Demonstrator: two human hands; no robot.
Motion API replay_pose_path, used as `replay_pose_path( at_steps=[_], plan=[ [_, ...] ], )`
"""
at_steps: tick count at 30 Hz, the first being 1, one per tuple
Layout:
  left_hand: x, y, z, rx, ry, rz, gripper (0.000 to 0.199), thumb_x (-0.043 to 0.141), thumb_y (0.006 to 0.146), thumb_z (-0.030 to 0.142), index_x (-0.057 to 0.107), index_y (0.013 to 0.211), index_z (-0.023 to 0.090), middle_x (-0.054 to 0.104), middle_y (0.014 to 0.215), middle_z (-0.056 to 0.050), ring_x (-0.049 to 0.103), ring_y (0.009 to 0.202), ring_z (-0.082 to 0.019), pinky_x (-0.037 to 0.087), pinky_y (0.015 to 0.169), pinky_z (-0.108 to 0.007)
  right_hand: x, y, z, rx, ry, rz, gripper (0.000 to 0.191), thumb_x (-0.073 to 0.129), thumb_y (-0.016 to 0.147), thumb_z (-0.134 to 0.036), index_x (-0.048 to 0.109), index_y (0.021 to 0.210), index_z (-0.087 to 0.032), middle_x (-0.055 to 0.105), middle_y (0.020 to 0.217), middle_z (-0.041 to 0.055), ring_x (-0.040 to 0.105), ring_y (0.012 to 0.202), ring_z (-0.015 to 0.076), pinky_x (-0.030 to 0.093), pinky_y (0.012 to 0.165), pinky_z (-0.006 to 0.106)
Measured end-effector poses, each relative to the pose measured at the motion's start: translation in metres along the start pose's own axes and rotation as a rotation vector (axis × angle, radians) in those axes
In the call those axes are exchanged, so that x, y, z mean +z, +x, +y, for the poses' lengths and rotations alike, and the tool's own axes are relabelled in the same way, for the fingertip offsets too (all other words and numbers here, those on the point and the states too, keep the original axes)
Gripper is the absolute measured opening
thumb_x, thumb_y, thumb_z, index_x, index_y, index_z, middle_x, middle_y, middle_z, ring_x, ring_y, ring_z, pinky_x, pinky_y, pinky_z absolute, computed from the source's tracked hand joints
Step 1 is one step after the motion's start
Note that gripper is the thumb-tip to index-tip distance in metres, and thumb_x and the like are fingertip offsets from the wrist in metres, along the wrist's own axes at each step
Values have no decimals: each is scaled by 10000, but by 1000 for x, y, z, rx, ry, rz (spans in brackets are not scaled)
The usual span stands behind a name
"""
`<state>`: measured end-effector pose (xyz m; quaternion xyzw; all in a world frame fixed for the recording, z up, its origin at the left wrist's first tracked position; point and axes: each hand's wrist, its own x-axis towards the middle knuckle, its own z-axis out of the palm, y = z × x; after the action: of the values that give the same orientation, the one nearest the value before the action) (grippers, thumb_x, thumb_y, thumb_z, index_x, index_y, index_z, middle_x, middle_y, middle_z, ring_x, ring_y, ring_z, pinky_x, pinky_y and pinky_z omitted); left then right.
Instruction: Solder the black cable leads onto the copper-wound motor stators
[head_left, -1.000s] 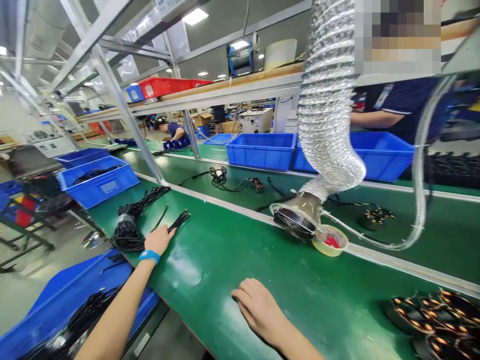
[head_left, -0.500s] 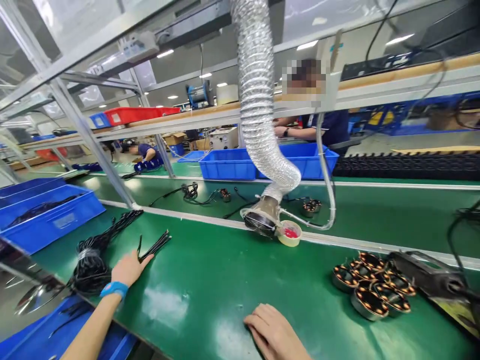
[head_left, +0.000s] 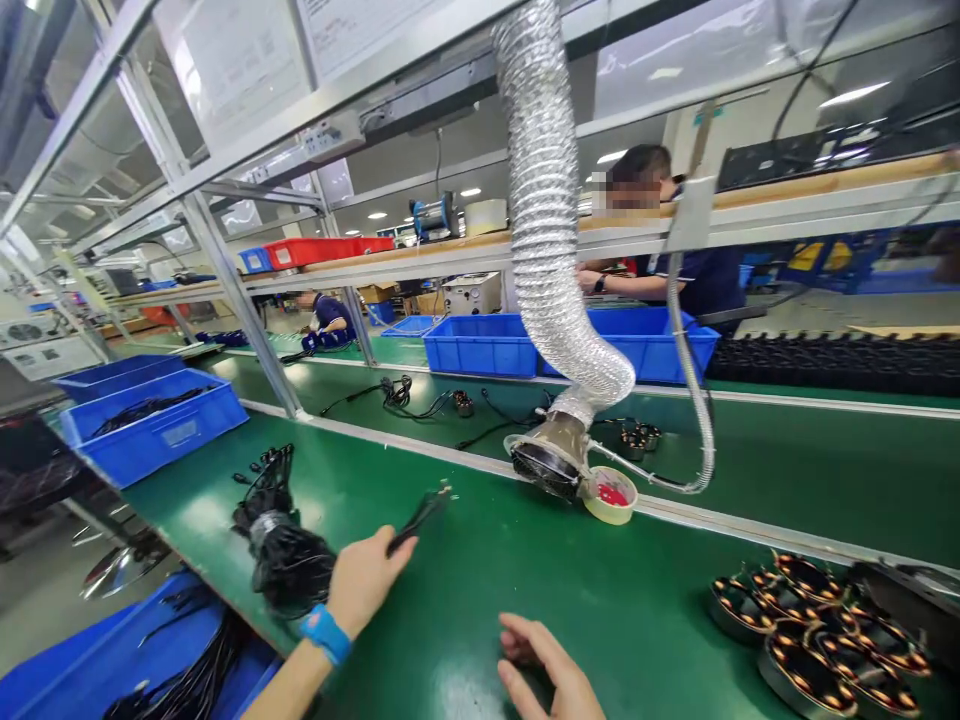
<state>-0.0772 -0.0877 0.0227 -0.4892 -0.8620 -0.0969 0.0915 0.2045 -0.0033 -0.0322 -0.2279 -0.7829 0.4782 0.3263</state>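
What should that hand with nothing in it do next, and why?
Perhaps move the right hand toward the ends of the black cables: it looks open and empty, while the left hand grips those cables with their ends sticking out.

Head cam is looking fwd & down from the wearer's head, taking in the green bench [head_left: 465,580] at a wide angle. It's sitting close to the L hand [head_left: 364,580] and R hand [head_left: 547,670], w/ the bottom edge cropping the R one. Near centre, it's facing the silver duct [head_left: 544,190] at med. range; above, it's catching the shelf [head_left: 810,220]. Far L is looking soft, so range there is prob. only approx.
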Motion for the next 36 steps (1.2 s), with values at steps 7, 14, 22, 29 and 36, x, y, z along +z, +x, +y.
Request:
replay_pose_path(
  at_steps=[7, 14, 22, 29, 36],
  plan=[
    [5, -47, 165, 509, -469, 77, 288, 605, 870, 495, 616, 813, 213, 706, 708, -63, 688, 657, -237, 488, 567, -333, -13, -12, -30, 424, 663, 248, 592, 654, 837, -535, 548, 1333, -229, 599, 1346, 141, 565, 1255, 289, 458, 1064, 476],
    [-10, -69, 251, 908, -623, -6, 330, 526, 863, 398, 650, 949, 105, 688, 821, -116, 651, 740, -241, 538, 661, -369, -64, -49, -40, 534, 733, 646, 347, 518, 907, -540, 710, 937, -252, 727, 1096, 61, 677, 1040, 255, 520, 967, 449],
    [-53, -50, 158, 1226, -611, 209, 184, 502, 951, 210, 667, 897, 149, 674, 891, -89, 591, 794, -175, 500, 741, -330, -108, -51, -43, 310, 842, 935, 452, 599, 922, -349, 348, 577, -202, 419, 527, -76, 434, 465, 80, 496, 607, 269],
    [-37, -54, 45, 380, -677, 211, 270, 601, 900, 139, 634, 1153, 230, 681, 1121, -86, 616, 1094, -230, 493, 966, -441, -107, -29, -46, 346, 780, 1040, 531, 470, 984, -364, 247, 540, -178, 258, 398, -84, 200, 334, 61, 309, 417, 214],
    [-14, -47, 30, 566, -626, 41, 406, 664, 898, 256, 567, 1290, 212, 637, 1296, -110, 477, 1331, -280, 337, 1134, -552, -88, -17, -46, 225, 456, 1091, 500, 516, 949, -304, 315, 507, -184, 286, 375, -102, 242, 291, 39, 293, 398, 226]
  ],
)
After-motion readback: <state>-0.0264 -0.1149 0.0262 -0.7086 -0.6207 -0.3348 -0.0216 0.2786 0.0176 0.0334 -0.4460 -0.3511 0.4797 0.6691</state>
